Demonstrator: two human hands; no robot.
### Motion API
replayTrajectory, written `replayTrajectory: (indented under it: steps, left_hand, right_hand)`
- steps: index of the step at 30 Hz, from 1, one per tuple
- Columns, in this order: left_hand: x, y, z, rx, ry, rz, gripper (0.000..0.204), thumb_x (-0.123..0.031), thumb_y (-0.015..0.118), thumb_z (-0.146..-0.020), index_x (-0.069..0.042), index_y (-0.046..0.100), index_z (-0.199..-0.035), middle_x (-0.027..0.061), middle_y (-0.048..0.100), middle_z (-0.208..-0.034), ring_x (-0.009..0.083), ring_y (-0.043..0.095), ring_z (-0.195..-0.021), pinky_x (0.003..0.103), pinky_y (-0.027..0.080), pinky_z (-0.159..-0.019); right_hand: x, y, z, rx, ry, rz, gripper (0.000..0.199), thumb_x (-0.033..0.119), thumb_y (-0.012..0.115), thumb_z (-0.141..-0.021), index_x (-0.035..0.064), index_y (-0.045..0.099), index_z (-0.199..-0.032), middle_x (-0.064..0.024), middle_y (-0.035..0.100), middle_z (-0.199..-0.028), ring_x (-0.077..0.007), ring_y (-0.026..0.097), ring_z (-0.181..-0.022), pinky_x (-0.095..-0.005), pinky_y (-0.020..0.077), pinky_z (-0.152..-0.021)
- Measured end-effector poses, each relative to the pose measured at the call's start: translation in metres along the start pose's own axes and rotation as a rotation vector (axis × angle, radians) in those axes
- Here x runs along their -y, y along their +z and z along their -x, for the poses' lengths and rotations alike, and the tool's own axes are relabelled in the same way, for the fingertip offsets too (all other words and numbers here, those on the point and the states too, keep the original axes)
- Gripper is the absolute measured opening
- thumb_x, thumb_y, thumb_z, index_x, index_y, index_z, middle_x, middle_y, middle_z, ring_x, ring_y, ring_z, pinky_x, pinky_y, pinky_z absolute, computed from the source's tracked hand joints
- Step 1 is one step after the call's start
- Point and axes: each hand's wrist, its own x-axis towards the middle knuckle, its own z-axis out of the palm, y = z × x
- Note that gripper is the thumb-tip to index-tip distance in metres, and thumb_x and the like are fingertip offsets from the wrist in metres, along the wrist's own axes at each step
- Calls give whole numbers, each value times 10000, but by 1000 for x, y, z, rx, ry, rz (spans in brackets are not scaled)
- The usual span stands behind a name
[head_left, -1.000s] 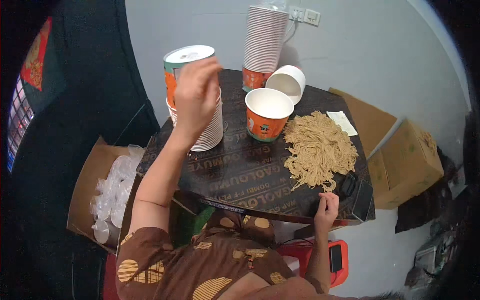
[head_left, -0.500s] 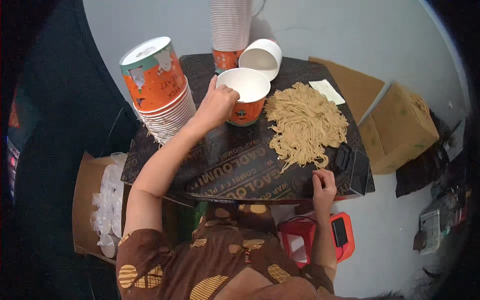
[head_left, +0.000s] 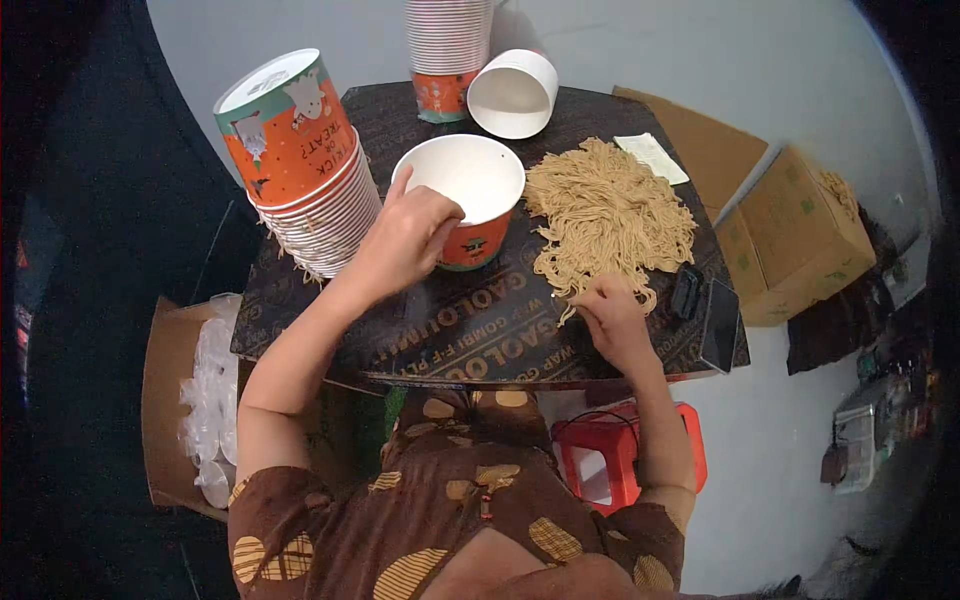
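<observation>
A white-lined orange paper tub (head_left: 482, 243) stands upright at the middle of the dark table. My left hand (head_left: 405, 240) is at the left side of its rim, thumb and fingers closed on the edge. Nothing shows inside the part of the tub I can see. To its right lies a loose heap of tan yarn-like strands (head_left: 615, 210). My right hand (head_left: 612, 315) is at the near edge of that heap, fingers bent and pressed together beside a few stray strands. What they hold, if anything, is hidden.
A tall stack of upturned orange tubs (head_left: 300, 140) stands at the left, another stack (head_left: 445, 95) at the back. One tub (head_left: 525, 95) lies tipped behind mine. A phone (head_left: 720, 325), black clip-like object (head_left: 686, 290) and white paper (head_left: 650, 158) flank the strands. Cardboard boxes (head_left: 800, 235) sit beyond.
My left hand has drawn the tub nearer to me and slightly left. My right hand has gone from the table's front edge up to the near edge of the strands.
</observation>
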Motion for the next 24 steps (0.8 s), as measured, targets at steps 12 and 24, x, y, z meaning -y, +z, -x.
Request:
replayTrajectory:
  steps: [12, 24]
  left_hand:
    - [-2, -19, 14, -14, -9, -1, 286, 65, 659, -817, -61, 598, -1067, 105, 632, -1001, 309, 624, -1025, 576, 307, -1135]
    - [-1, -11, 17, 128, -30, 59, 273, 48, 649, -782, -22, 619, -1045, 161, 636, -1010, 344, 574, -1135, 575, 295, -1142]
  right_hand:
    - [-9, 5, -21, 222, -172, 229, 11, 50, 582, -789, 52, 593, -791, -111, 537, -854, -310, 552, -865, -396, 474, -756]
    - [-5, 25, -17, 59, -212, 276, 75, 70, 590, -744, 14, 609, -790, -146, 544, -878, -329, 544, -885, -419, 452, -782]
